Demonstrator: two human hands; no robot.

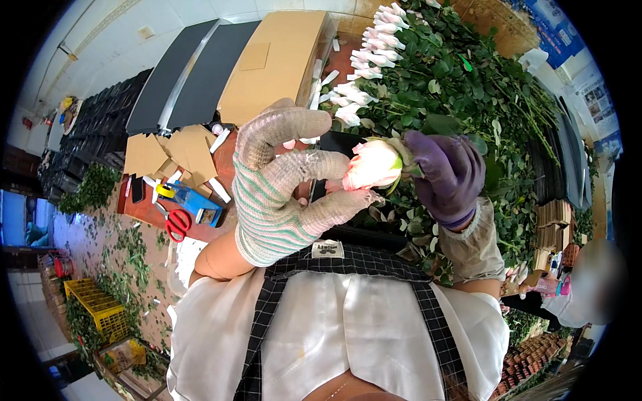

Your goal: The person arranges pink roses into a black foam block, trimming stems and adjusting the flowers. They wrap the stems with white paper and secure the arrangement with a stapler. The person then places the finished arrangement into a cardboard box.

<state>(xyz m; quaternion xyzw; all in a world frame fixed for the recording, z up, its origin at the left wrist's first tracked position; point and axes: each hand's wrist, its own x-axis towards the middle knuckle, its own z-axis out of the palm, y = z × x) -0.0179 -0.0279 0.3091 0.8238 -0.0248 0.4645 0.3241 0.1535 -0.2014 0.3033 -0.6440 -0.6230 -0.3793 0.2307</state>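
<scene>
A pale pink and white rose lies sideways between my hands, its bloom toward the left. My left hand, in a striped knit glove with worn fingertips, has its thumb and a finger closed against the petals. Another finger curves above, off the bloom. My right hand, in a purple glove, is closed around the stem just under the rose's head. Most of that stem is hidden by the glove and the leaves behind.
Many leafy rose stems are heaped at the far right, beside a row of white-wrapped blooms. Cardboard sheets lie far left. Red-handled scissors and a blue tape dispenser sit at the table's left edge. A yellow crate stands on the floor.
</scene>
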